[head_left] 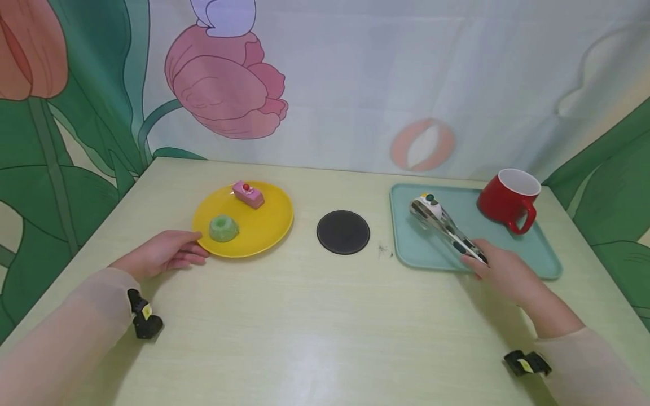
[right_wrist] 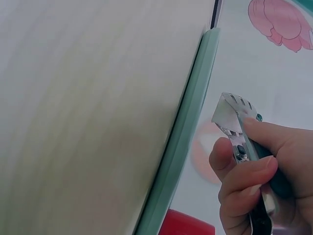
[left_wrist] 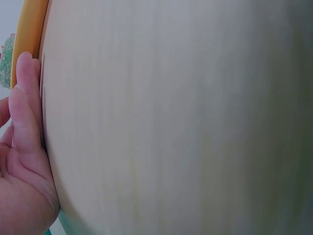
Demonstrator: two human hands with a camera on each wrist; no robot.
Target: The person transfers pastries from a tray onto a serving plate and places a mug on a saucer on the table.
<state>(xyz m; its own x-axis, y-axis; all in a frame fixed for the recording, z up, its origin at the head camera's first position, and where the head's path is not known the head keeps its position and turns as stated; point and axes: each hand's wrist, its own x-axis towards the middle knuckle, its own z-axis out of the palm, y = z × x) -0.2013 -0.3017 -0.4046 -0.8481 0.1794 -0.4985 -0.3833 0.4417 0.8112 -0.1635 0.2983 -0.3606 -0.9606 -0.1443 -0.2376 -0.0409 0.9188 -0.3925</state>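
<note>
My left hand (head_left: 170, 252) is at the left rim of a yellow plate (head_left: 264, 237), pinching its edge with the thumb over the rim and fingers below. On the plate sit a green ring-shaped sweet (head_left: 223, 228) and a pink cake slice (head_left: 248, 195) with a red berry on top. My right hand (head_left: 508, 276) grips metal tongs (head_left: 457, 237) above a pale blue-green tray (head_left: 421, 256). Between the tong tips is a small white cake piece (head_left: 433, 207) with green and yellow bits, partly hidden by the metal. In the right wrist view the fingers (right_wrist: 244, 181) wrap round the tongs.
A red mug (head_left: 500, 200), white inside, stands on the tray's back right, handle toward the front. A round black coaster (head_left: 343, 232) lies on the table (head_left: 304, 327) between plate and tray. A flower-printed curtain (head_left: 335, 84) hangs behind the table.
</note>
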